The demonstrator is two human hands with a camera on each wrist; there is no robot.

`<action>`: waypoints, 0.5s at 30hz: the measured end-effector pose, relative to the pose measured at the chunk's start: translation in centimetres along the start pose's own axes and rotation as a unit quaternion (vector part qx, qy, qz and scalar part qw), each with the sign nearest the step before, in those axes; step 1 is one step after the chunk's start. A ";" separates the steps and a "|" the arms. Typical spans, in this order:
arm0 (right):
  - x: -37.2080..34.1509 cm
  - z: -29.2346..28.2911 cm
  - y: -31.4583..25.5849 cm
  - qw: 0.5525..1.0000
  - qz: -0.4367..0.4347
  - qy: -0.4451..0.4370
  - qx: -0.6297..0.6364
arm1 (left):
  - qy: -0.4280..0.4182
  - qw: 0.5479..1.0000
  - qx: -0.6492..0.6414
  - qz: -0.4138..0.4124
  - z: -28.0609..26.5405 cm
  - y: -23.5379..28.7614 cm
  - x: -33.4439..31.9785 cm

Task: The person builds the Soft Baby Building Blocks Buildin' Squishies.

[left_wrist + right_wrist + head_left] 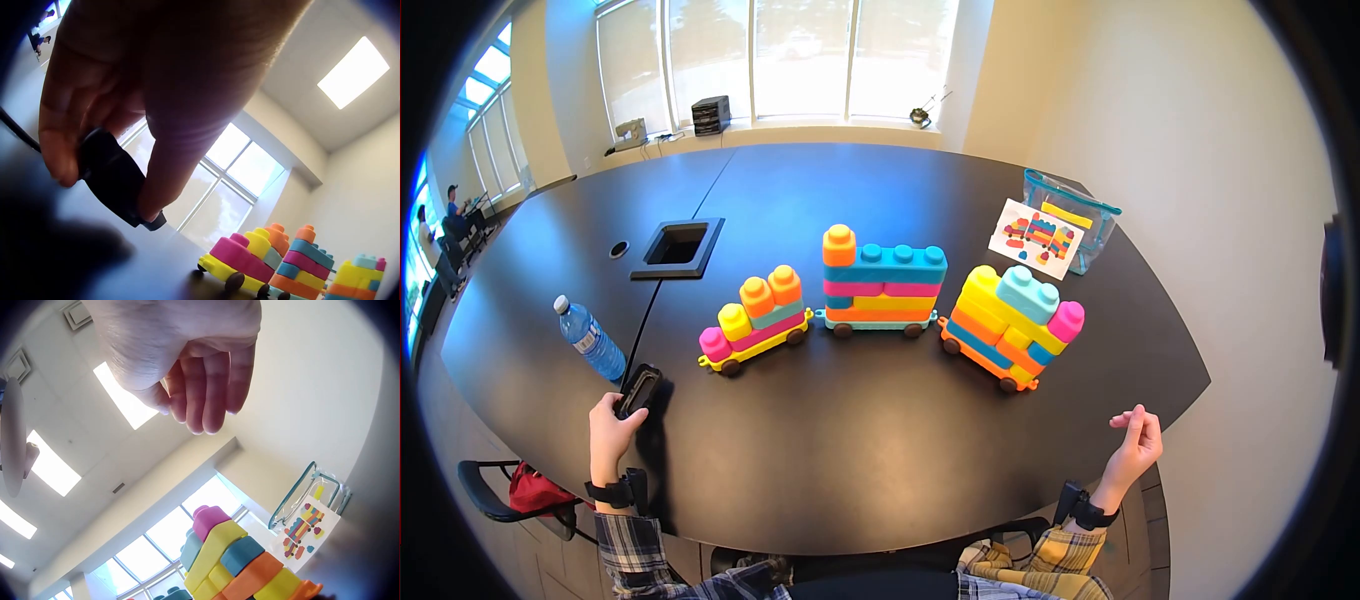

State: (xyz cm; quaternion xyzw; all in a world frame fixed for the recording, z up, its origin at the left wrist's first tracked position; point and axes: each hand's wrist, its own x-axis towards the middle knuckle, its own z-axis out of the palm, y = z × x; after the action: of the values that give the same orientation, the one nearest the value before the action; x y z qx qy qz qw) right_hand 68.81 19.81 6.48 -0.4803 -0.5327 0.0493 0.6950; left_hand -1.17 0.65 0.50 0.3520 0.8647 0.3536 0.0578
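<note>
My left hand (612, 432) pinches a small black device (640, 391) between thumb and fingers at the table's left; the left wrist view shows the black device (114, 178) with a cable beside it. My right hand (1135, 450) is raised at the right edge of the table, fingers loosely bent and holding nothing, also in the right wrist view. Between the hands stand three block wagons: a low one (756, 326) on a yellow base, a taller one (882, 290) on a light teal base, and a right one (1007, 325) on an orange base, tilted in the head view.
A water bottle (590, 338) stands at the left, near a square table opening (647, 270). At the back right, a picture card (1037, 238) leans on a clear zip bag (1097, 225). A chair with a red item (537, 490) is at lower left; people sit far left.
</note>
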 end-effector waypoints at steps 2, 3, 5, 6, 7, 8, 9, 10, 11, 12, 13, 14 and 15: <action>-0.1 0.1 0.1 1.000 0.002 -0.005 0.009 | 0.004 1.000 0.000 -0.002 -0.3 0.1 -0.2; -0.1 0.1 0.2 1.000 0.003 -0.009 0.017 | 0.008 1.000 0.000 -0.004 -0.5 0.2 -0.3; -0.2 0.0 0.2 1.000 -0.001 -0.011 0.012 | 0.018 1.000 0.005 0.004 -0.9 0.9 -0.7; -0.2 0.0 0.2 1.000 -0.003 -0.013 0.007 | 0.029 0.999 0.012 0.012 -1.1 1.4 -1.0; -0.1 0.0 0.1 1.000 -0.004 -0.013 0.007 | 0.029 0.999 0.011 0.012 -1.3 1.8 -1.3; -0.1 0.1 -0.1 1.000 -0.001 -0.014 0.016 | 0.059 0.998 -0.002 0.037 -1.5 2.4 -1.6; -0.1 0.2 -0.3 1.000 0.002 -0.014 0.025 | 0.089 0.994 -0.015 0.063 -1.8 3.1 -2.0; 0.1 0.4 -0.8 1.000 0.001 -0.012 0.024 | 0.088 0.994 -0.016 0.065 -2.3 4.7 -2.7; 0.4 0.8 -1.7 0.999 -0.008 -0.027 0.039 | 0.078 0.991 -0.088 0.065 -3.3 6.8 -3.7; 0.9 1.1 -2.6 0.997 -0.017 -0.043 0.054 | 0.067 0.983 -0.159 0.063 -4.2 8.3 -4.4; 1.6 1.3 -3.6 0.998 -0.018 -0.045 0.051 | 0.074 0.970 -0.205 0.109 -5.1 9.2 -4.6; 2.5 1.6 -4.8 0.994 -0.052 -0.073 0.067 | 0.081 0.952 -0.251 0.154 -6.2 10.0 -4.7; 3.4 2.1 -6.1 0.988 -0.086 -0.100 0.084 | 0.049 0.949 -0.265 0.164 -8.0 11.5 -5.0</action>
State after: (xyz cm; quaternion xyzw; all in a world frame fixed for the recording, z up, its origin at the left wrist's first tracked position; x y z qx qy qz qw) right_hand 65.96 19.81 13.19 -0.3655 -0.6332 0.0818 0.6774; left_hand 6.27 -1.36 13.20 0.4433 0.6721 0.5912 0.0476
